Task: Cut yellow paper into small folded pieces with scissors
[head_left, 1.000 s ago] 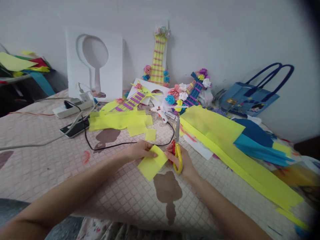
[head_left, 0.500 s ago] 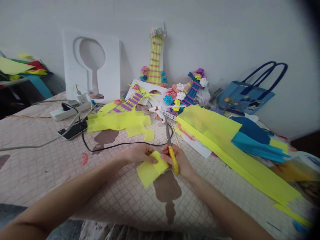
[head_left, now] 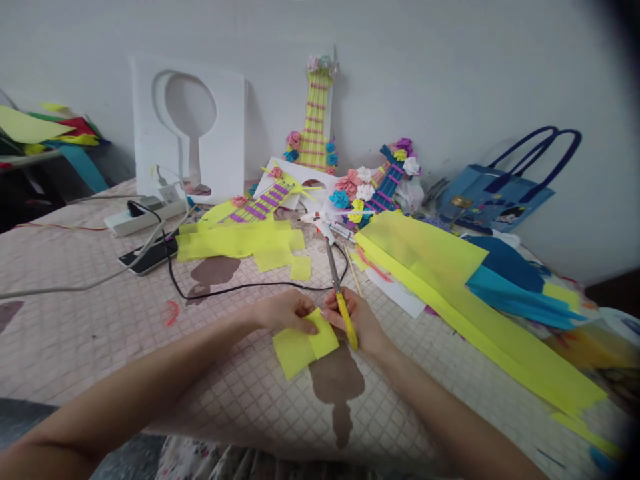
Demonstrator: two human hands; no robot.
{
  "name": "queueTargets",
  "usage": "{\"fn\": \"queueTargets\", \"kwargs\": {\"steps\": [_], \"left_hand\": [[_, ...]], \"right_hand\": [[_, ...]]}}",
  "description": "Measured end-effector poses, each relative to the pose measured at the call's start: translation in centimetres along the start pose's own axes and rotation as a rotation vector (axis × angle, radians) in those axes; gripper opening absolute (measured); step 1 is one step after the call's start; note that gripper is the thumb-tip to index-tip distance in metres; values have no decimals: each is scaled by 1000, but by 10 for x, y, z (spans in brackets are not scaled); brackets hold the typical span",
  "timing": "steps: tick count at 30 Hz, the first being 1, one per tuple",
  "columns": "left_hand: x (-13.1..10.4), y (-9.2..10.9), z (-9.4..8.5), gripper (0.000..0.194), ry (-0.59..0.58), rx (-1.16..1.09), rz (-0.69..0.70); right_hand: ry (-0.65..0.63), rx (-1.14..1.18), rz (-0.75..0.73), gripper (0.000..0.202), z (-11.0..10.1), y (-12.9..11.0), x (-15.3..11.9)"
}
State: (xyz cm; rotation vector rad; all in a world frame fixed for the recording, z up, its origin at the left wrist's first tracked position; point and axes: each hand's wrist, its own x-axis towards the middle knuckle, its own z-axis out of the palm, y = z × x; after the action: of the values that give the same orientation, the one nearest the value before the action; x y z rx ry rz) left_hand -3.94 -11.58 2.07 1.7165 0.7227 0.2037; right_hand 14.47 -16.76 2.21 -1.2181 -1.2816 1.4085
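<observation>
Between thumb and fingers, my left hand (head_left: 287, 312) pinches a partly folded piece of yellow crepe paper (head_left: 295, 350) just above the quilted cloth. My right hand (head_left: 357, 323) is closed around yellow-handled scissors (head_left: 343, 303), whose blades point away from me toward a white glue gun (head_left: 320, 225). The right thumb and fingertips also reach the paper's right edge; whether they grip it is hard to tell. Behind my left hand lie layered yellow paper pieces (head_left: 235, 241) and a small yellow square (head_left: 301, 268).
A long yellow paper sheet (head_left: 450, 287) spreads across the right side, beside blue paper (head_left: 520, 293) and a blue bag (head_left: 495, 197). At left are a phone (head_left: 147, 257), a power strip (head_left: 145, 217) and a black cable (head_left: 240, 291). Flower-decorated cutouts (head_left: 316, 120) stand against the wall.
The view has shifted slightly, so the background sits a little further right. Both hands keep hold of the paper and scissors, with hardly any movement.
</observation>
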Motion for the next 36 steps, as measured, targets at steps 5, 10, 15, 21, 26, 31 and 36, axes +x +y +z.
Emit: {"fn": "queueTargets", "kwargs": {"steps": [5, 10, 15, 21, 26, 31, 36], "left_hand": [[2, -3, 3, 30, -41, -64, -46], [4, -6, 5, 28, -34, -47, -32], [5, -9, 4, 28, -36, -36, -15], [1, -4, -6, 39, -75, -163, -71], [-1, -5, -9, 40, -25, -81, -21], [2, -5, -5, 45, 80, -32, 89], [5, -4, -7, 48, 228, -66, 61]], "right_hand": [[2, 11, -6, 41, 0, 3, 1], [5, 15, 1, 43, 2, 8, 2], [22, 17, 1, 43, 4, 8, 3], [34, 20, 11, 40, -3, 1, 2], [-40, -17, -5, 38, -5, 2, 2], [-71, -13, -35, 36, -4, 7, 3], [-63, -60, -38, 35, -5, 6, 2]]}}
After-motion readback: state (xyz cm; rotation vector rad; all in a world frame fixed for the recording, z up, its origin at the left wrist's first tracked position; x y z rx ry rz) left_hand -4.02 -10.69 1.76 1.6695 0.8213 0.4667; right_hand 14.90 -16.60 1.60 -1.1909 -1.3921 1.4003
